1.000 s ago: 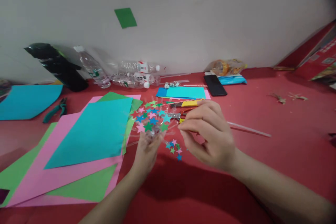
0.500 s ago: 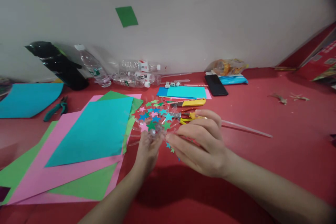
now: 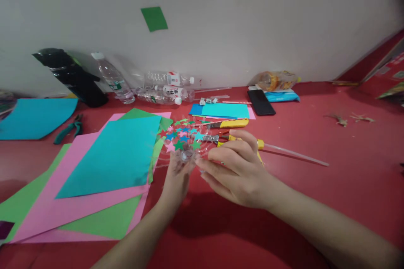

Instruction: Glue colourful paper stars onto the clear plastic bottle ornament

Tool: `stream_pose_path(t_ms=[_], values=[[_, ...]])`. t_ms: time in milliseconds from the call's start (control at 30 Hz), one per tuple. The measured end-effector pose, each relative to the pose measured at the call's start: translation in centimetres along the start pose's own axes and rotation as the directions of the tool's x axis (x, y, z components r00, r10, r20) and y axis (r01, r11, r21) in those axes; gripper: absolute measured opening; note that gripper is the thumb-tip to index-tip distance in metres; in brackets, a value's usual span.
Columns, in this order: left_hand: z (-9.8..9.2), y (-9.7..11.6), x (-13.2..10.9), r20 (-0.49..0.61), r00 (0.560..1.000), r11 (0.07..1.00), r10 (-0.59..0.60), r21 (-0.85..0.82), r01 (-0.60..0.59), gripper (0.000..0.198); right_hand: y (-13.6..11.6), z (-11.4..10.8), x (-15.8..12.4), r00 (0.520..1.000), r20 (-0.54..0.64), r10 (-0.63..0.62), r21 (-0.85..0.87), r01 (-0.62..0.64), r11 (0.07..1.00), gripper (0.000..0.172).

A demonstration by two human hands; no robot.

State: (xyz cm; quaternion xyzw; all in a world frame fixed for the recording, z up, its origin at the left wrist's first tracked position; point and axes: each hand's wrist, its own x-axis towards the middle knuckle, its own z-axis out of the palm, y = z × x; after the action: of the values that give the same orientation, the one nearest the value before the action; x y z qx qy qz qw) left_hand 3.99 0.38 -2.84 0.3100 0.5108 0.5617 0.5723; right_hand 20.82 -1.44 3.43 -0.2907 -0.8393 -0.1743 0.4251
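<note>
Teal sheet (image 3: pixel 110 155) lies on red table (image 3: pixel 315 214), atop pink sheets (image 3: pixel 78 209) & green sheets (image 3: pixel 102 219). Clear plastic pc (image 3: pixel 187 154) w/ thin strips & small multicolor stars (image 3: pixel 179 145) is just R of teal sheet, in L hand (image 3: pixel 177 178); that hand's fingers wrap its near end. R hand (image 3: pixel 238 172), further R of teal sheet, has bent fingers w/ tips bunched at plastic pc's near R edge; can't tell if they grip anything or touch it. Yellow cutter (image 3: pixel 235 123) well R of teal sheet; yellow-handled tool (image 3: pixel 260 144) also R, partly hidden by R hand. Clear straw (image 3: pixel 296 154) further R again. Pliers (image 3: pixel 70 129) L of teal sheet, nr its far end; blue sheet (image 3: pixel 34 117) L of those. Lying btls (image 3: pixel 159 97) beyond teal sheet, bit R; tilted btl (image 3: pixel 112 79) straight beyond it. Phone (image 3: pixel 261 102) beyond & far R.
</note>
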Motion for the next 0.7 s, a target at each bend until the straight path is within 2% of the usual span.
stream_pose_path(t_ms=[133,233,333,467,633,700], values=[[0.2,0.7,-0.4,0.007,1.0,1.0,-0.009,0.01,0.008,0.042,0.0,-0.2,0.2,0.999,-0.027,0.016,-0.02,-0.017,1.0,0.01],[0.7,1.0,-0.8,0.025,1.0,1.0,0.019,0.004,-0.019,0.037,0.0,-0.4,0.3,0.998,-0.066,0.017,-0.028,-0.019,0.999,0.012],[1.0,0.6,-0.7,0.056,0.997,0.999,0.046,-0.018,-0.045,0.031,0.0,-0.4,0.1,0.997,-0.074,0.001,-0.036,-0.004,0.999,0.015],[1.0,-0.2,-0.2,0.064,0.997,0.999,0.048,-0.026,-0.047,0.039,0.0,-0.3,-0.2,0.991,-0.129,-0.041,-0.02,0.039,0.999,0.016],[0.6,-0.3,-0.3,0.117,0.993,0.998,0.019,-0.06,-0.012,0.033,-0.3,-0.5,-0.1,0.99,-0.092,-0.105,-0.014,0.104,0.994,0.016],[0.4,-0.3,-0.3,0.117,0.993,0.996,0.033,-0.085,-0.023,0.032,-0.3,-0.7,0.1,0.995,-0.068,-0.072,-0.011,0.071,0.997,0.014]])
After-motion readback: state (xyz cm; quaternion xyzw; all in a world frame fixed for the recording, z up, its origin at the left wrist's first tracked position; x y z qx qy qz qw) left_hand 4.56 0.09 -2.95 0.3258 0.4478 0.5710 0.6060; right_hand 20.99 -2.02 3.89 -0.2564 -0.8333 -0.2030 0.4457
